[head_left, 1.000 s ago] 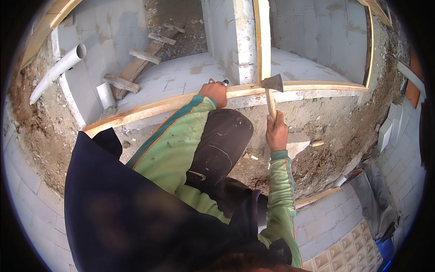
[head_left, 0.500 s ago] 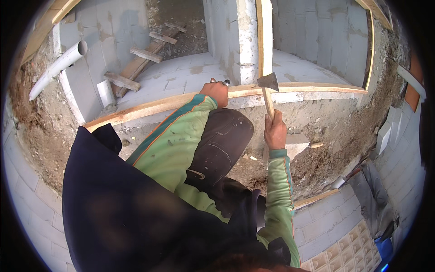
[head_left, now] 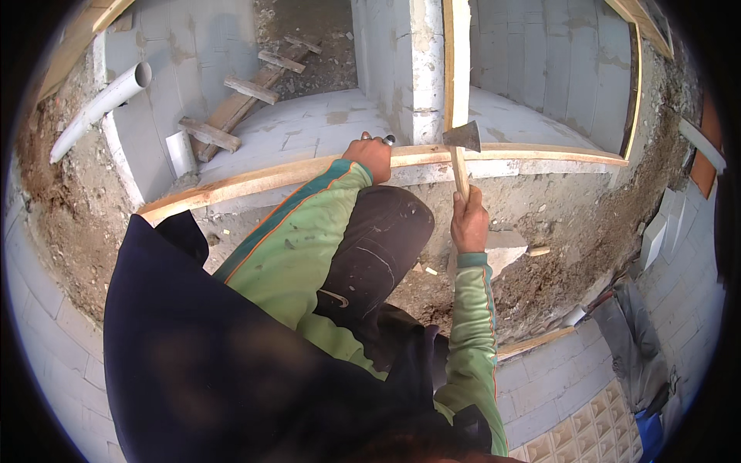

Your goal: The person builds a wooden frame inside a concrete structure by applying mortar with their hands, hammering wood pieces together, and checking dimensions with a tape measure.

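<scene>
My left hand [head_left: 371,160] is closed over a long, pale timber beam [head_left: 266,177], with dark rings showing on its fingers. In my right hand [head_left: 469,221] is the wooden handle of a small hatchet [head_left: 462,136]. Its dark metal head is over the beam, close to where an upright timber [head_left: 457,69] meets it. Whether the blade touches the wood I cannot tell. My bent knee [head_left: 390,224], in dark trousers, is between my two arms, just behind the beam.
A white pipe [head_left: 104,112] sticks out at the left. Beyond the beam, a plank with crosspieces [head_left: 243,100] slopes between pale block walls [head_left: 552,65]. A broken block [head_left: 505,251] and wood chips lie on the dirt near my right hand. Grey cloth [head_left: 633,339] lies at the right.
The view has shifted slightly. The hatchet head is a little higher against the beam and its blade has turned slightly. My left hand keeps its hold on the beam.
</scene>
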Demonstrator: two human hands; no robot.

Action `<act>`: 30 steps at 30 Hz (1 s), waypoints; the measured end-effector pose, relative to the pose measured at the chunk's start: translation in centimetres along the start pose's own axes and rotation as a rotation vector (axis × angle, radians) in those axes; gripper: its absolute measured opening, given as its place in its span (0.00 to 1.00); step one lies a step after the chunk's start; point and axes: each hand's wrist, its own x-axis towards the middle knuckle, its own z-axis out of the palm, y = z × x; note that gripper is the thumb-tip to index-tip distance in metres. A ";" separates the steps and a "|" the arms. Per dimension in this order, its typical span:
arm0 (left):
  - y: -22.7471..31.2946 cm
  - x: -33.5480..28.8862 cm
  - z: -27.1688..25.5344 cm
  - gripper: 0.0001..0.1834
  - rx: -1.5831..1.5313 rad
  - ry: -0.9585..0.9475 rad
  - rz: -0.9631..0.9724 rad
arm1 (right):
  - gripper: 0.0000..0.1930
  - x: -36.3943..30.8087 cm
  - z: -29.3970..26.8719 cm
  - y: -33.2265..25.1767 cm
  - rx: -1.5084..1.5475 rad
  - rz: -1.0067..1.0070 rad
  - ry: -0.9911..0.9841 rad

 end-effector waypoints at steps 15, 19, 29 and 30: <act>-0.8 0.7 -1.0 0.17 -0.035 0.015 -0.025 | 0.14 2.0 1.8 1.9 -0.103 0.047 -0.116; -1.1 -0.6 0.0 0.17 -0.040 -0.010 -0.044 | 0.15 1.7 -5.6 -6.4 0.410 -0.237 0.456; -0.1 0.5 -0.7 0.16 -0.051 0.037 -0.031 | 0.15 5.0 -2.4 2.5 -0.250 -0.163 -0.165; -0.3 -0.1 0.1 0.16 -0.030 0.061 -0.031 | 0.14 5.5 -3.3 0.4 -0.171 -0.170 -0.096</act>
